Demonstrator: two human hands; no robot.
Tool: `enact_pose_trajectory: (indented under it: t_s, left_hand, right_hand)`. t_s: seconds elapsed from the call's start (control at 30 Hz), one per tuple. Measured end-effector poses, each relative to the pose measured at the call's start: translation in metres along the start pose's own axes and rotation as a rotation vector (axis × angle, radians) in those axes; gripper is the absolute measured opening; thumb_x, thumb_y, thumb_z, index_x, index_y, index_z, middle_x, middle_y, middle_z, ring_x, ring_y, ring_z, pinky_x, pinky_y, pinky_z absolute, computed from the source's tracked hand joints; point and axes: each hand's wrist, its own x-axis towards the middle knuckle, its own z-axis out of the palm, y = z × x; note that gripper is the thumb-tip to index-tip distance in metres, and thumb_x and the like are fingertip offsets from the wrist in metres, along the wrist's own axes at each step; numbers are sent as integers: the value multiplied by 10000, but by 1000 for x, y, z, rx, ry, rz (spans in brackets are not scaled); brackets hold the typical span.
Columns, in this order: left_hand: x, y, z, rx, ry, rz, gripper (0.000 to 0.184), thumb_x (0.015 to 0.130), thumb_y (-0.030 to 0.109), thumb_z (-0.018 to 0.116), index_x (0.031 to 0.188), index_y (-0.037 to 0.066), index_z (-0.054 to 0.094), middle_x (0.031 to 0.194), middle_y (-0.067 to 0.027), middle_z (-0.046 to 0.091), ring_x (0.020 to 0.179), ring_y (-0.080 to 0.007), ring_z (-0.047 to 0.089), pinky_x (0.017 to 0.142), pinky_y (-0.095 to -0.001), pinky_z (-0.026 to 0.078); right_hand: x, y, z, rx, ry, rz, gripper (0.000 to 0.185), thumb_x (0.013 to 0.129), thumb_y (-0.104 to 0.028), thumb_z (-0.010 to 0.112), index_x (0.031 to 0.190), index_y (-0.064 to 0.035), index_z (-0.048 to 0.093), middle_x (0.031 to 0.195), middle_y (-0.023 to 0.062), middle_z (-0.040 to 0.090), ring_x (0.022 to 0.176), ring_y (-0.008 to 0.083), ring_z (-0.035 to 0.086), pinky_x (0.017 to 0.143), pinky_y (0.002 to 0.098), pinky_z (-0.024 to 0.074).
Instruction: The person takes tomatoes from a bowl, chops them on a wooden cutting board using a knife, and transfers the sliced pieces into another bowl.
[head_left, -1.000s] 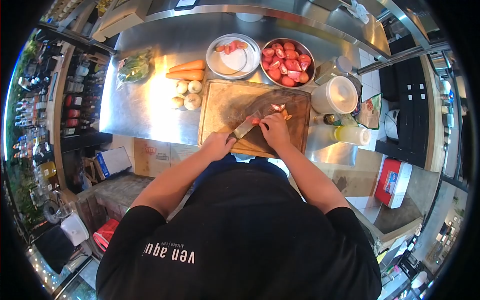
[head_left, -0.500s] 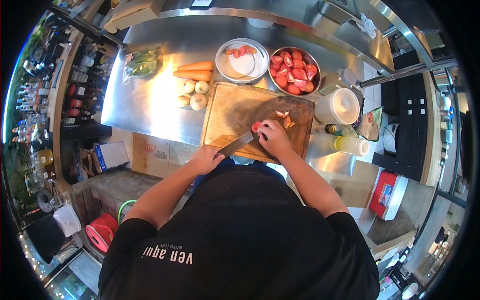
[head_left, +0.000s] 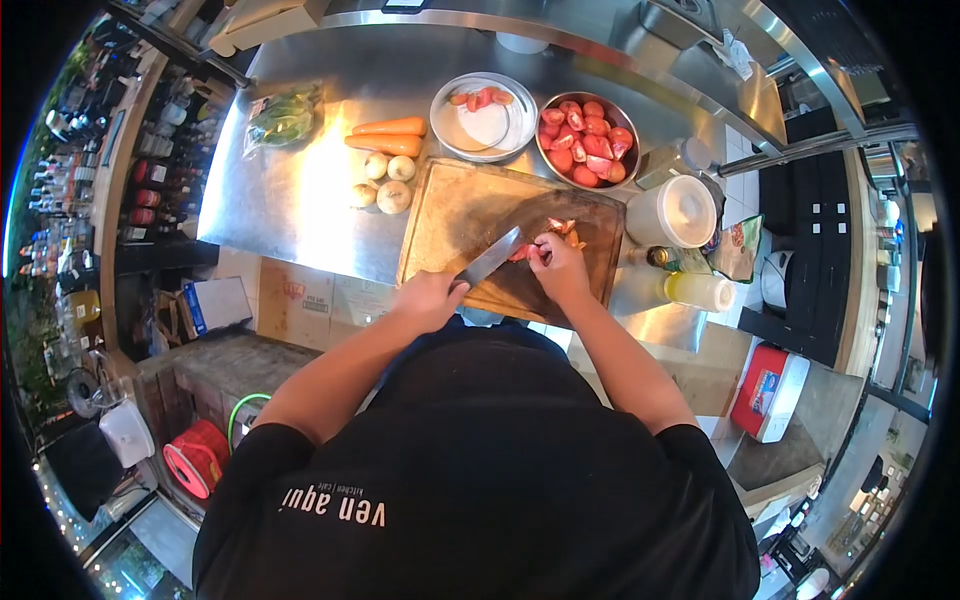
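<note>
My left hand (head_left: 430, 299) is closed around the handle of a kitchen knife (head_left: 492, 257). Its blade slants up and right over the wooden cutting board (head_left: 450, 205), the tip beside a small red tomato piece (head_left: 521, 252). The fingertips of my right hand (head_left: 560, 266) pinch that piece against the board. Just beyond them lie a few tomato scraps (head_left: 566, 229), partly hidden by the hand. Behind the board, a steel bowl (head_left: 543, 143) holds many cut tomatoes (head_left: 597, 126). Next to it, a round white container (head_left: 470, 147) has a few tomato slices (head_left: 485, 97) in it.
Carrots (head_left: 388, 134) and several onions (head_left: 393, 197) rest on the steel counter (head_left: 300, 190), left of the board. Farther left is a bag of leafy greens (head_left: 283, 118). A lidded white tub (head_left: 676, 212) and a bottle of yellowish liquid (head_left: 698, 291) stand on the right.
The knife has moved up and right, its tip now beside the tomato piece. My right hand has shifted slightly right and still pinches the piece.
</note>
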Motion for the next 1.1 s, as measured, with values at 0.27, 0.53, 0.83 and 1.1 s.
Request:
enact_pose_trajectory:
  t_s: [0.27, 0.53, 0.83, 1.1]
  left_hand:
    - [27, 37, 10, 122, -46, -99, 463, 1120, 472, 600, 1132, 47, 786, 1020, -270, 793, 1014, -472, 778, 932, -571, 618]
    - [1, 15, 2, 143, -147, -91, 414, 1101, 450, 640, 1124, 65, 790, 999, -256, 795, 988, -464, 776, 893, -584, 612]
    - [-24, -50, -9, -116, 134, -1, 445, 1060, 414, 724, 929, -10, 750, 815, -273, 730, 836, -502, 743, 756, -565, 584]
    - [-16, -76, -25, -110, 252, -24, 438, 1053, 370, 760, 900, -39, 729, 784, -284, 705, 766, -496, 723, 689, -544, 551]
  right_hand:
    - [2, 2, 4, -94, -32, 2, 214, 912, -211, 857, 1003, -53, 745, 920, 159, 791, 853, 331, 789, 772, 456, 613]
    - [3, 6, -3, -171, -40, -50, 147, 893, -144, 804, 985, -51, 736, 874, 157, 765, 836, 377, 766, 758, 493, 604]
    - [13, -21, -4, -338, 36, -482, 240, 863, -135, 766, 1096, -104, 720, 1150, 127, 735, 1020, 391, 707, 891, 520, 586]
    - [75, -51, 17, -114, -484, -281, 321, 764, -44, 801, 1045, -96, 653, 1123, 177, 707, 1024, 444, 691, 875, 514, 567]
